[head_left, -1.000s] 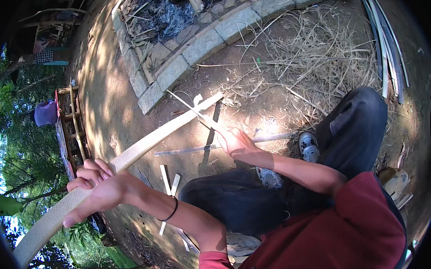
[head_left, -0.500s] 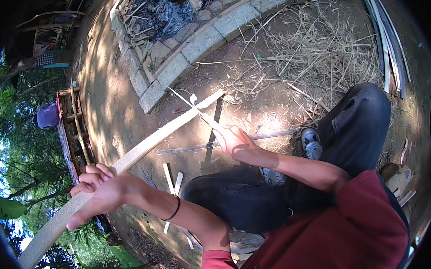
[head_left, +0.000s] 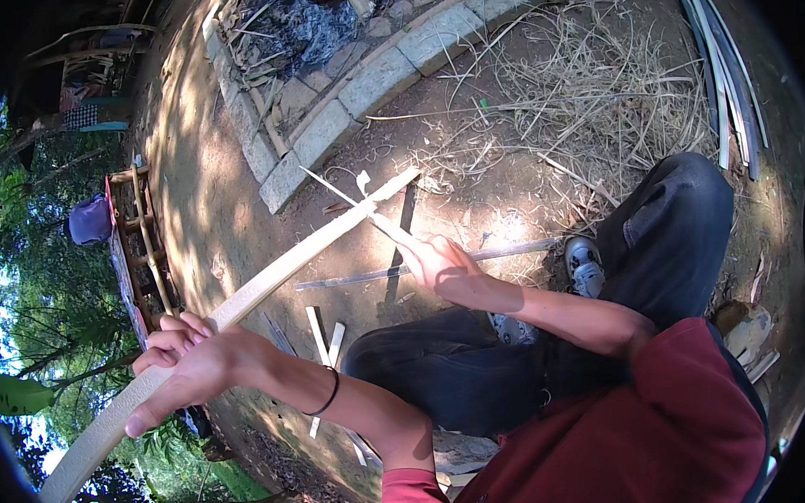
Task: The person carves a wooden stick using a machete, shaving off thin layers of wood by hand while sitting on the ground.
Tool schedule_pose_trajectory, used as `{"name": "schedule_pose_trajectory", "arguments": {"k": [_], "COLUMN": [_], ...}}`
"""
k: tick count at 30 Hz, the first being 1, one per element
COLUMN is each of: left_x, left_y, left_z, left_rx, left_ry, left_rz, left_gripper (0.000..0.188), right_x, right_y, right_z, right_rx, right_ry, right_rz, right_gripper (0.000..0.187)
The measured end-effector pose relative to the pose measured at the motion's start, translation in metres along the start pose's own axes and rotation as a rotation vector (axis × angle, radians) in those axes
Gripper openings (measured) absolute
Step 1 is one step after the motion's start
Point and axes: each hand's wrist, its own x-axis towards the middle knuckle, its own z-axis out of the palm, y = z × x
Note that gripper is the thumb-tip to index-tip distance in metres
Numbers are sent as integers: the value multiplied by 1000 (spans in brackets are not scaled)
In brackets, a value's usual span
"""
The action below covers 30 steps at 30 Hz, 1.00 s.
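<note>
A long, pale bamboo strip (head_left: 285,262) runs slantwise from the lower left up to the middle of the view. My left hand (head_left: 185,363) is closed around it well back from its far end. In my right hand (head_left: 442,268) is a knife (head_left: 331,184), its thin blade crossing the strip close to the far end. The fingers are wrapped about the handle and hide most of it. A small curled shaving (head_left: 362,181) stands up beside the blade. Where exactly the edge meets the strip is too small to tell.
A stone border (head_left: 380,81) surrounds an ash-filled fire pit (head_left: 304,29) ahead. Shavings (head_left: 604,95) heap on the dirt at right, near long strips (head_left: 721,71). A dark strip (head_left: 430,264) and short pale pieces (head_left: 325,342) lie by my legs. A bamboo bench (head_left: 142,238) stands left.
The knife blade has turned a little, its tip shifting slightly left along with the shaving's position against it. Both hands and the strip stay almost where they were.
</note>
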Motion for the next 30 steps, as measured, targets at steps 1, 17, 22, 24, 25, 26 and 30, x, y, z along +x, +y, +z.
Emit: {"name": "schedule_pose_trajectory", "arguments": {"k": [1, 17, 22, 24, 25, 26, 30], "left_x": [1, 0, 1, 1, 4, 3, -1], "left_y": [1, 0, 3, 1, -1, -1, 4], "left_z": [1, -1, 3, -2, -2, -7, -1], "left_rx": [7, -6, -17, 21, -6, 18, 19], "left_ry": [-4, -36, -22, 9, 4, -9, -34], "left_rz": [9, 19, -24, -38, -2, -5, 13], "left_gripper": [75, 75, 74, 74, 74, 74, 73], "right_x": [3, 13, 6, 2, 9, 10, 17], "right_y": [-20, -47, 42, 22, 8, -7, -47], "right_z": [-9, -29, -3, 1, -4, -11, -31], "right_rx": [25, 152, 91, 107, 100, 86, 102], "right_ry": [22, 28, -77, -33, -47, -62, -37], "right_rz": [-49, -43, 291, 222, 201, 196, -25], "right_gripper": [41, 34, 39, 41, 42, 44, 42]}}
